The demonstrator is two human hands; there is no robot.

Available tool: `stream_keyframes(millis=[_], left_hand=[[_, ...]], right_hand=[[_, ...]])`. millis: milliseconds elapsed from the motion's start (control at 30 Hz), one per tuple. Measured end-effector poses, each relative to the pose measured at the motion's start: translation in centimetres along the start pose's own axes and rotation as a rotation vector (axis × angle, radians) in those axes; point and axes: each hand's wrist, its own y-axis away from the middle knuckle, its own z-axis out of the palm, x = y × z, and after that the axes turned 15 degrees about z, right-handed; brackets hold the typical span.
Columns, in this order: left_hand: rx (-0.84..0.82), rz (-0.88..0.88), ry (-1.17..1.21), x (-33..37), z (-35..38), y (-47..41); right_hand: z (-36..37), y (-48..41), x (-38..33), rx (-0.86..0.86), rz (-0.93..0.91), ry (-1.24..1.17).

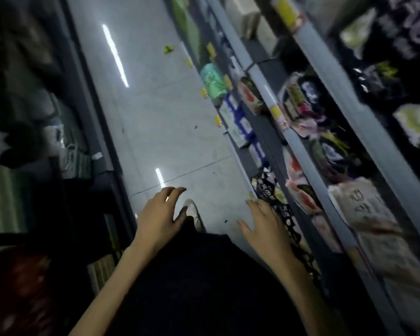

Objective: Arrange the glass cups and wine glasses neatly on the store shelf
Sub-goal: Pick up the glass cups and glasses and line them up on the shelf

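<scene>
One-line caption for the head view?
Empty left hand and right hand hang open above a store aisle floor beside blurred shelves.

Nothing here reads clearly to me — motion smears the whole view. The small yellow price tags (275,112) clipped along the long grey metal shelf rail (318,175) show no figures I can make out. The pale crinkled plastic bag (364,207) carries dark printed characters and the black packet with white print (268,189) has markings too — all of them blurred past reading.
</scene>
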Motion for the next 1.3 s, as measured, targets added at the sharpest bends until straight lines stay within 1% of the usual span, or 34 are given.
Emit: stream_keyframes(millis=[133, 200, 300, 367, 500, 700, 800, 900, 1000, 1100, 1300], left_hand=[[0.007, -0.076, -0.082, -6.8, -2.5, -1.1], [0.028, -0.131, -0.095, -9.3, -3.7, -1.7], [0.049, -0.201, -0.066, -11.5, -4.9, -3.2], [0.065, -0.232, -0.028, -12.4, -5.6, -4.6], [0.076, -0.282, 0.029, -15.2, -7.0, -8.8], [0.094, -0.298, -0.017, -21.4, -11.0, -18.7], [0.092, -0.38, -0.039, -24.5, -14.1, -24.9], [0.149, -0.449, -0.043, -27.0, -17.6, -30.9], [0.174, -0.466, -0.052, -29.7, -20.7, -36.1], [0.203, -0.46, -0.071, -31.9, -23.1, -40.1], [0.21, -0.445, -0.061, -38.4, -27.6, -48.4]], right_hand=[[0.3, -4.9, -7.2, -0.018, -0.048, 0.025], [0.6, -6.8, -11.3, -0.062, -0.084, 0.01], [0.2, -9.4, -16.0, -0.127, -0.157, 0.069], [-0.6, -11.4, -18.1, -0.112, -0.178, 0.115], [-2.0, -16.7, -21.7, -0.176, -0.144, 0.137], [-4.7, -28.8, -29.0, -0.142, -0.153, 0.13], [-7.5, -34.8, -33.4, -0.147, -0.158, 0.163], [-10.3, -40.2, -38.4, -0.13, -0.205, 0.141], [-11.7, -45.4, -43.0, -0.118, -0.295, 0.178], [-12.7, -49.3, -46.3, -0.135, -0.325, 0.169], [-13.9, -58.0, -53.6, -0.087, -0.359, 0.171]])
